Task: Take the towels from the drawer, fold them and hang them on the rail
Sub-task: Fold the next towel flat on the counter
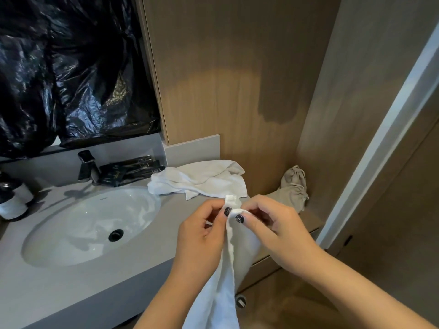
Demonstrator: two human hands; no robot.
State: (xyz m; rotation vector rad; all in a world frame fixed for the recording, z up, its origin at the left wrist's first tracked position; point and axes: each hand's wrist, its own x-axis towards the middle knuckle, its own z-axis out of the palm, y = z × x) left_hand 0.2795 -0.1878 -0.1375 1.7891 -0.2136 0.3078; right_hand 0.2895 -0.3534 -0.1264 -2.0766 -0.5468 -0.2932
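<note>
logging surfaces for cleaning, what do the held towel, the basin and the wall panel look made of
Held towel: white looped cotton terry, probably; nubby, soft folds.
Basin: glossy white ceramic, it seems; bright reflections.
Wall panel: matt wood or wood-look laminate; vertical grain, hard to tell which.

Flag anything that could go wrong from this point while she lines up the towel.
1. Both hands, left hand and right hand, pinch only the top corners of the held towel; one could slip and spoil the fold.
2. Its lower part hangs down out of frame and may brush the floor.
3. The loose towel lies rumpled beside the sink, where it could get wet or be knocked in.
</note>
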